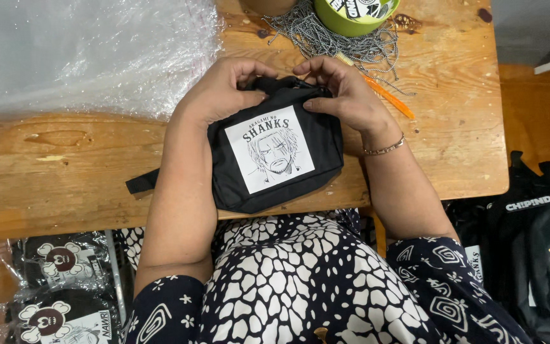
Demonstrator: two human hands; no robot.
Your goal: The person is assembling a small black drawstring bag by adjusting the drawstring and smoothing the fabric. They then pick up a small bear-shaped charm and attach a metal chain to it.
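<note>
At frame centre we see the left hand (221, 89) and right hand (342, 92) gripping the black pouch (275, 156), perhaps its zipper, on the wooden table (65, 172).

We note green bowl (355, 14) cut off at tabletop's far edge, black pouch (275, 153) top hidden under our fingers (259, 70), bagged pouches (65, 286) cropped bottom-left, plastic sheet (90, 51) blurred.

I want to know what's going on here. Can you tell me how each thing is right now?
Black pouch: on the table edge, held at its top.
Left hand: gripping the pouch top.
Right hand: pinching the pouch top.
Ball chains: heaped loosely.
Green bowl: upright.
Plastic sheet: spread, crinkled.
</note>
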